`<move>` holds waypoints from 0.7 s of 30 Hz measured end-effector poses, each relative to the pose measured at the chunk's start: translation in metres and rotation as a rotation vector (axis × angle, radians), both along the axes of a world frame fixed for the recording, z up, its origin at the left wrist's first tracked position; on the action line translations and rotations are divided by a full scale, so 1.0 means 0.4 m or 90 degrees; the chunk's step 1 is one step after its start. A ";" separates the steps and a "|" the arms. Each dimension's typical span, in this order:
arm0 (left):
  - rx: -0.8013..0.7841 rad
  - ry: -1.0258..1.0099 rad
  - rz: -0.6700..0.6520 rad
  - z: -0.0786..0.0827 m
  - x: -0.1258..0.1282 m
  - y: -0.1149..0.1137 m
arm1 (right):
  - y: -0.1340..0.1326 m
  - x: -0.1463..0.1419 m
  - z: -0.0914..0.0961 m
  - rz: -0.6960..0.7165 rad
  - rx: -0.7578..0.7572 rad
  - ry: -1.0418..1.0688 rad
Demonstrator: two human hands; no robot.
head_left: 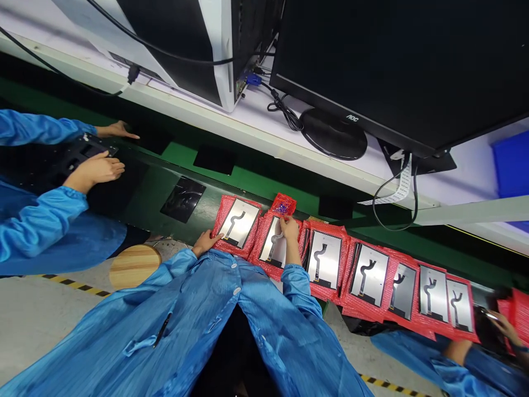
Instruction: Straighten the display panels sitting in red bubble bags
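Several LCD panels with silver backs and dark ribbon cables lie on red bubble wrap along the bench. My left hand (pixel 205 242) rests at the lower left edge of the leftmost panel (pixel 241 223), its fingers stretched over the red wrap. Over the upper right part of the second panel (pixel 270 245) is my right hand (pixel 290 227), fingertips pinched together. Whatever is between them is too small to tell. Just above those fingertips sits a small red bubble bag (pixel 285 203) with small blue-purple pieces on it.
A third panel (pixel 325 259) and more continue rightward. Dark sheets, including a black film (pixel 183 199), lie left. A co-worker's hands (pixel 94 170) hold a black frame at left; another person's hand (pixel 505 326) is far right. A monitor (pixel 392 66) and computer case (pixel 177 44) stand on the shelf.
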State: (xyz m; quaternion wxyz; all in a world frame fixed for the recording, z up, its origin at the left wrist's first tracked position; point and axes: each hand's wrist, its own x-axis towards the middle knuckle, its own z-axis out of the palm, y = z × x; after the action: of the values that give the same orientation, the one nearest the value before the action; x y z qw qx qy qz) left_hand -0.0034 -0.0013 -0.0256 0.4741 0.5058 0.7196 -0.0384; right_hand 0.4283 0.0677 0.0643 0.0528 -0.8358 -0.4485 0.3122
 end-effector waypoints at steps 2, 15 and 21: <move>0.003 0.002 -0.002 -0.004 -0.001 -0.001 | 0.003 0.005 -0.011 -0.004 0.054 0.034; -0.002 -0.005 0.008 -0.011 -0.004 -0.002 | 0.085 0.036 -0.025 -0.119 0.248 0.186; -0.007 -0.008 0.001 -0.001 -0.001 0.004 | 0.151 0.069 -0.023 -0.060 0.115 0.117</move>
State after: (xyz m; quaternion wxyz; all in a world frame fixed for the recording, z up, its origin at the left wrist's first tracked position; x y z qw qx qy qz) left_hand -0.0039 0.0002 -0.0260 0.4814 0.5031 0.7167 -0.0389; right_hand 0.4559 0.1281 0.0552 0.1830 -0.8160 -0.4280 0.3428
